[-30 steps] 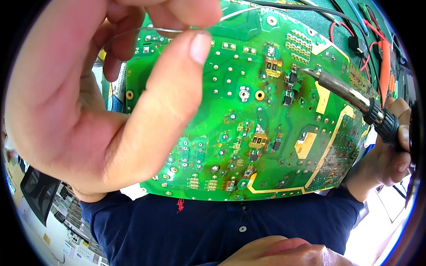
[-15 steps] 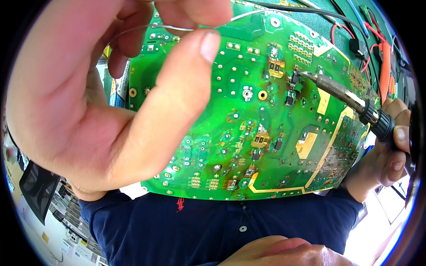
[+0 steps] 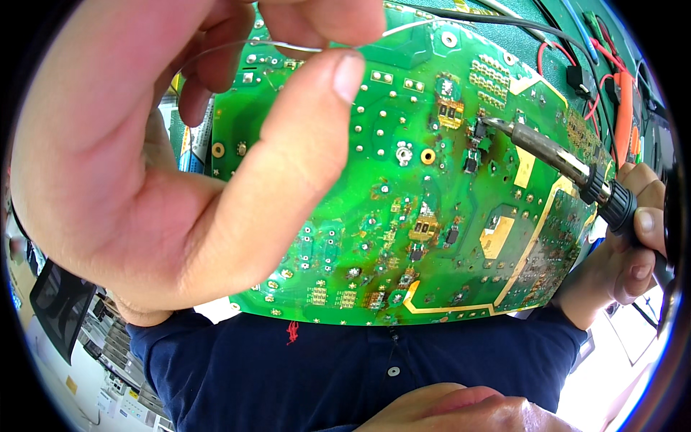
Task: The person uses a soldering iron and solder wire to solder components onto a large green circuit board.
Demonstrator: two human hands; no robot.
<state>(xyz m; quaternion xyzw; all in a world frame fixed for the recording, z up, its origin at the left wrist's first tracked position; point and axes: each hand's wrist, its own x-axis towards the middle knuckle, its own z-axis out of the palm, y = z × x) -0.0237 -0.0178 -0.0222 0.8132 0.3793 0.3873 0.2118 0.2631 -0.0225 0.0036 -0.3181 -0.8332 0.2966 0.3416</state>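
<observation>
A large green circuit board [image 3: 345,237] fills the middle of the view, with brown scorch marks around several parts. My left hand [image 3: 216,173] is over its left side, thumb and finger closed on a thin silvery solder wire [image 3: 407,29]. The wire's end reaches right, toward the board's far edge. At the right, my right hand [image 3: 640,223] grips a soldering iron [image 3: 554,155] by its black handle. The iron's tip is at a small black chip [image 3: 479,128] on the upper right of the board; I cannot tell whether they touch.
Behind the board lies a green work mat [image 3: 504,13]. A black cable [image 3: 497,16] crosses along the far edge. Red and black leads and an orange-red test probe [image 3: 625,119] are at the far right. A blue and white package [image 3: 193,147] shows behind my left hand.
My left hand has shifted slightly right with the solder wire. The board has moved very slightly, while the iron's tip stays at the same chip.
</observation>
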